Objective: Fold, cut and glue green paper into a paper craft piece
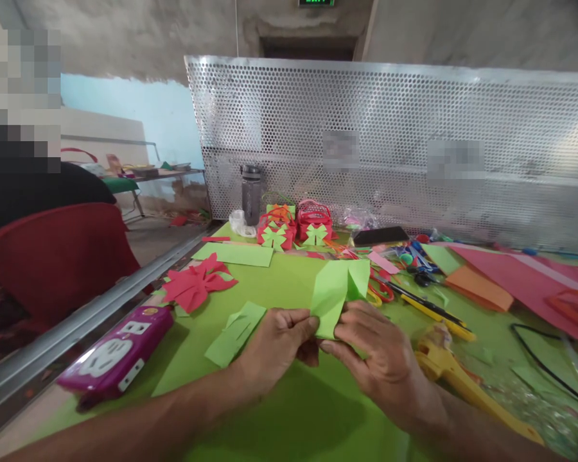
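A light green sheet of paper [330, 292], creased and partly folded, is held up over the table between my two hands. My left hand [284, 337] pinches its lower left corner between thumb and fingers. On the other side, my right hand [376, 350] grips the lower right edge, its fingers curled behind the paper. Left of my left hand lie cut green paper pieces [236, 330]. Farther left is a red paper flower [200, 282]. A yellow glue gun [462, 378] lies beside my right forearm, and red-handled scissors [383, 289] rest behind my right hand.
Small red paper baskets [314, 224] with green bows stand at the back near a grey bottle [251, 192]. A purple power strip [120, 356] lies at left. A cutter knife [438, 314], coloured paper [530, 282] and a black cable [549, 359] spread rightward. A perforated metal panel [390, 115] rises behind.
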